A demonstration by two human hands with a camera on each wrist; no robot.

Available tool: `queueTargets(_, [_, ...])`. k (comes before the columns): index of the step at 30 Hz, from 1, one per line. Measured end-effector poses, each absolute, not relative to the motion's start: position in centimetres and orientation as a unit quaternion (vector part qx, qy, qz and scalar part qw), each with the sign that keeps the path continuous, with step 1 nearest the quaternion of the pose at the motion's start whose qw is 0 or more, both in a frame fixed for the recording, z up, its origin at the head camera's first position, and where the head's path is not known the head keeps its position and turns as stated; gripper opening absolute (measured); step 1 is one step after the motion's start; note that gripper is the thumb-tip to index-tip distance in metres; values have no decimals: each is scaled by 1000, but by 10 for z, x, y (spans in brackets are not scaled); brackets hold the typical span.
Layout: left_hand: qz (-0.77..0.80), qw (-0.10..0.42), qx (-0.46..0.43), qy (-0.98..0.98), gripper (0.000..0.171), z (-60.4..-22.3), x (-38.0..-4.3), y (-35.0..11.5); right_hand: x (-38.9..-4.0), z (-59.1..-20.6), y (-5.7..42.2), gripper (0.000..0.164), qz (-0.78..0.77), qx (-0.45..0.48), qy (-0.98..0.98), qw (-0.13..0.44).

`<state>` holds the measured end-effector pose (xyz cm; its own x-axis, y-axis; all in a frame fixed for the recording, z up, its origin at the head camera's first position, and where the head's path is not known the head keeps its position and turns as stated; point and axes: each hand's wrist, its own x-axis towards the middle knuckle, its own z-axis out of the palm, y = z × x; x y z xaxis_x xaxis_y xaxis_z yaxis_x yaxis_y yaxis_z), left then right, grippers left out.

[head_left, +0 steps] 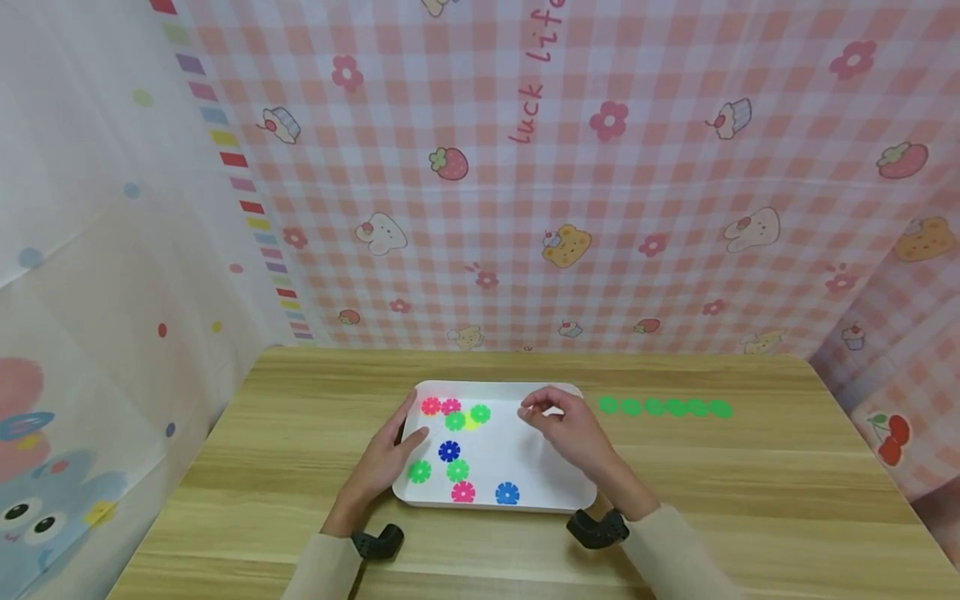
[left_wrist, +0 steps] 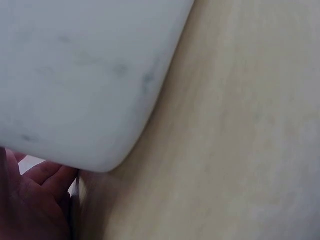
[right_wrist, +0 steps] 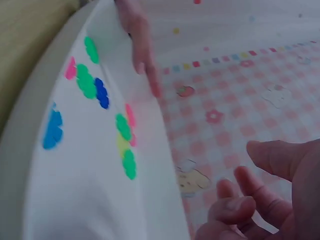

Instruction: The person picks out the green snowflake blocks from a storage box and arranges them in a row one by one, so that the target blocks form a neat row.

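My left hand (head_left: pixel 384 460) grips the left side of a white tray (head_left: pixel 517 457), the thumb over the rim and the fingers along the outer wall. Flower-shaped plastic discs lie in the tray: several green ones (head_left: pixel 457 471), a few pink ones (head_left: pixel 462 492), a dark blue one (head_left: pixel 449 451), a lighter blue one (head_left: pixel 507 493) and a partly covered yellow one (head_left: pixel 472 422). Over the tray's right part hovers my right hand (head_left: pixel 567 431). Its fingers are loosely bent, with nothing between thumb and fingers in the right wrist view.
On the wooden table (head_left: pixel 750 492), a row of several green discs (head_left: pixel 656 407) runs to the right of the tray. A pink checked cloth (head_left: pixel 510 208) hangs behind the table, and a white patterned cloth (head_left: pixel 112 250) hangs at the left.
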<state>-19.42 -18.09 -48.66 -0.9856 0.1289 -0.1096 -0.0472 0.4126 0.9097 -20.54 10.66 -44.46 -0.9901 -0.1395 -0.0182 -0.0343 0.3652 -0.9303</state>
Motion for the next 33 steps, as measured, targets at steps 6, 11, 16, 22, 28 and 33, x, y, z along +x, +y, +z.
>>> queueTargets(6, [537,73,24,840,65,-505,-201,-185,-202,-461,76,11,-517,-96,845,99])
queueTargets(11, [533,65,26,843,65,-511,-204,-188,-198,-470,54,19,-495,-118,848,150])
queueTargets(16, [536,66,26,841,65,-511,-205,-188,-195,-476,36,21,-480,-140,849,170])
queueTargets(22, [540,72,27,838,65,-512,-205,-188,-193,-483,26,24,-461,-134,863,159])
queueTargets(28, [534,71,23,842,65,-513,-206,-188,-192,-489,24,24,-451,-129,872,142])
queueTargets(33, [530,72,23,845,66,-513,-206,-188,-191,-494,22,24,-414,-144,891,122])
